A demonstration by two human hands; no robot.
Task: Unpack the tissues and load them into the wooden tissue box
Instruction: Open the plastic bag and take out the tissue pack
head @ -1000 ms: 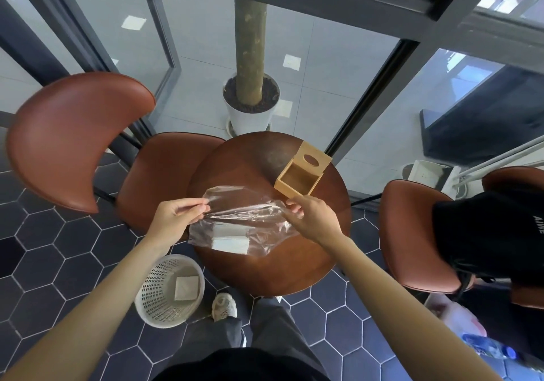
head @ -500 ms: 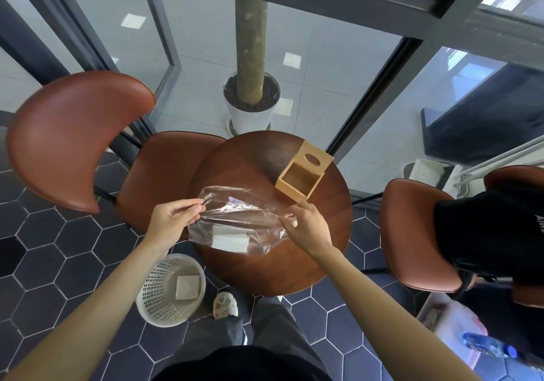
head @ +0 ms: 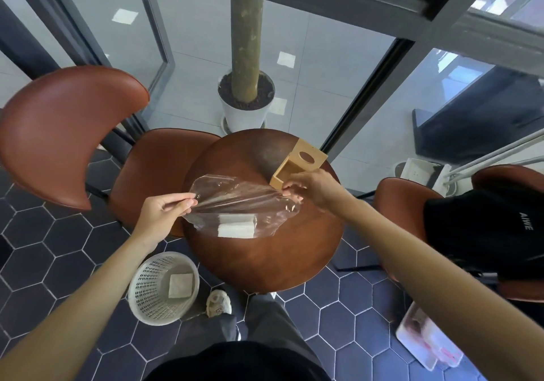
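A clear plastic wrapper (head: 235, 201) is stretched taut over the round wooden table (head: 265, 263). My left hand (head: 164, 209) pinches its left end. My right hand (head: 312, 187) pinches its right end, right in front of the wooden tissue box (head: 297, 162). The box lies at the table's far right with its open side toward me and its oval-slotted lid tilted up behind it. A white stack of tissues (head: 235, 227) sits in the lower part of the wrapper, resting on the table.
A white plastic wastebasket (head: 162, 289) with a white sheet in it stands on the floor at the left of the table. Brown chairs stand at left (head: 73, 133) and right (head: 403, 207). A potted trunk (head: 247, 98) is behind the table, beyond the glass.
My hands have pulled farther apart, stretching the wrapper wider and flatter. My right hand has moved right and up to the front of the wooden box.
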